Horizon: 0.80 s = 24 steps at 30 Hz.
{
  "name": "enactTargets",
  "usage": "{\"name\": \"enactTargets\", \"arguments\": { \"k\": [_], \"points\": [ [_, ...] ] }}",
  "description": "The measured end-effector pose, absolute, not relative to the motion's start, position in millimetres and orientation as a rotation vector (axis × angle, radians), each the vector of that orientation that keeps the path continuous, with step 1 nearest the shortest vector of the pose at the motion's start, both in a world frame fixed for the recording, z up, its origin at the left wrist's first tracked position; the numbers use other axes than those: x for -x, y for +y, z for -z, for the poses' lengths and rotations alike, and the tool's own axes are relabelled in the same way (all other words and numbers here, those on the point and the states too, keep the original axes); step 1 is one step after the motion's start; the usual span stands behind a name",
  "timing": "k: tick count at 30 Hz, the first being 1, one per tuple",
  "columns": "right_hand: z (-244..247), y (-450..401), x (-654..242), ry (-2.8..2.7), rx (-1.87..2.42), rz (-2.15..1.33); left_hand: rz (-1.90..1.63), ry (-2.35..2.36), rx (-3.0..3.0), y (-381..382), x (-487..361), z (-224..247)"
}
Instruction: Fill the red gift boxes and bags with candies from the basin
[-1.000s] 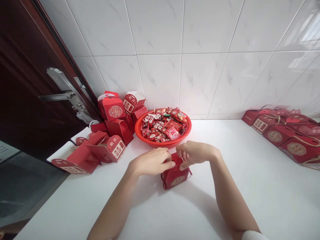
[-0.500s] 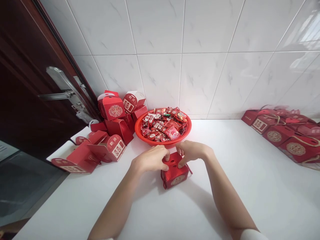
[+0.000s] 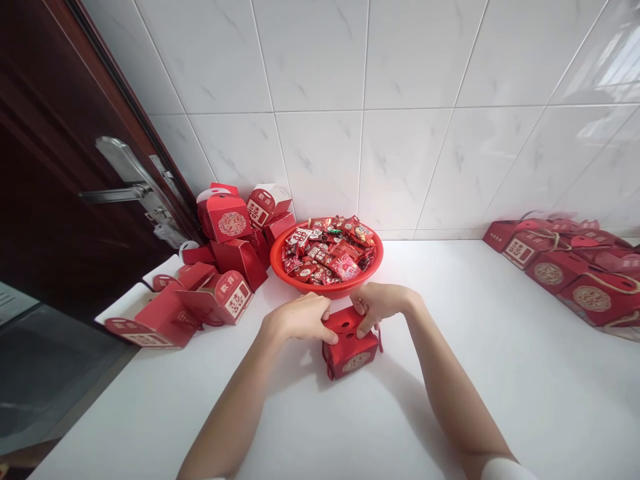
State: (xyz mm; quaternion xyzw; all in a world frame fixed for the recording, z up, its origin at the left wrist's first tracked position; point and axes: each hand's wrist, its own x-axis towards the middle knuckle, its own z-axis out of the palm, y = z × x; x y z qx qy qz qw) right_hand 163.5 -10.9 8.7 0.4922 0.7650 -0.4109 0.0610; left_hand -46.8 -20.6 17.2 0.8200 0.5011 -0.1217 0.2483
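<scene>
A small red gift box (image 3: 354,357) with a gold round emblem on its front stands on the white table, directly before me. Both its top flaps are folded inward, with dark holes in them, and a red cord hangs at each side. From the left, my left hand (image 3: 303,318) grips the box top, thumb on the near flap and fingers curled behind. Opposite it, my right hand (image 3: 383,305) does the same, its thumb pressing near the holes. The fingers' far ends are partly hidden. Just behind the hands sits a red plastic basket (image 3: 376,265) heaped with wrapped candies (image 3: 327,250).
Several open red boxes (image 3: 167,313) are piled at the left, near a dark door with a metal handle (image 3: 115,195). Closed red boxes (image 3: 575,273) with cords line the right side. A tiled wall (image 3: 320,160) backs the white table (image 3: 500,373).
My fingers shift slightly on the box top, and the cord at its right side hangs a little differently. The box stays in place; the view has tilted very slightly.
</scene>
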Motion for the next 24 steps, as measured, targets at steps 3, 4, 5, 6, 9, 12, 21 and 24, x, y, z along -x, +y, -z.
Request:
{"name": "enactTargets", "arguments": {
  "k": [3, 4, 5, 6, 9, 12, 21, 24],
  "points": [
    [-11.9, -12.7, -163.0, 2.235, -1.498, 1.35, 0.352, 1.343, -2.211, -20.1, 46.2, -19.7],
    [-13.1, -13.4, -162.8, 2.22, -1.495, 1.363, 0.356, 1.337, -2.205, -20.1, 45.8, -20.6],
    [-14.1, -14.0, -162.7, 2.213, -1.494, 1.362, 0.359, 1.334, -2.201, -20.1, 45.4, -21.6],
    [-14.7, -14.4, -162.8, 2.212, -1.495, 1.356, 0.358, 1.336, -2.198, -20.1, 45.0, -22.5],
    [-15.0, -15.1, -164.3, 2.232, -1.508, 1.345, 0.332, 1.347, -2.204, -20.6, 44.3, -25.2],
    [-15.9, -16.2, -167.4, 2.308, -1.494, 1.324, 0.317, 1.35, -2.213, -20.2, 44.4, -26.2],
    [-36.7, -31.0, -177.4, 2.535, -1.423, 1.396, 0.307, 1.279, -2.084, -16.0, 44.9, -23.5],
    [-40.3, -34.6, -182.6, 2.692, -1.31, 1.411, 0.281, 1.264, -2.045, -14.8, 44.8, -22.9]
  ]
}}
